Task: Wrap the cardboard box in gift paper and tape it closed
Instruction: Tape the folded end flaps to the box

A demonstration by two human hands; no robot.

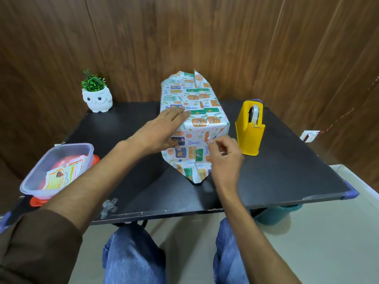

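a: fig. 1, centre. where is the wrapped box (196, 124)?

b: upright on the black surface (287, 171), about mid-way across and towards the far edge. the gift paper (194, 171) covers every face in view. a seam runs down the top face. one loose paper end sticks up at the far side, and another lies out on the surface at the near side.

a: left grip (162, 130)?

b: open and flat. straight fingers (180, 114) lie across the top face, reaching almost to the seam. the thumb (172, 143) lies on the near face below.

a: right grip (225, 158)?

b: fingers curled, with thumb and forefinger tips drawn close together against a crease low on the box's right side. a small pale bit shows at the tips. whether anything is pinched there cannot be told.

a: and outward from the box?

b: just right of it is a yellow tape dispenser (249, 132) with its roll of clear tape (254, 113) mounted, apart from both grips. at the far left corner is a white owl pot (97, 100) with a green plant. at the near left, a clear plastic container (37, 181) with paper cards (59, 177) inside rests on an orange lid (37, 201). crumpled tape scraps (109, 206) stick to the near edge.
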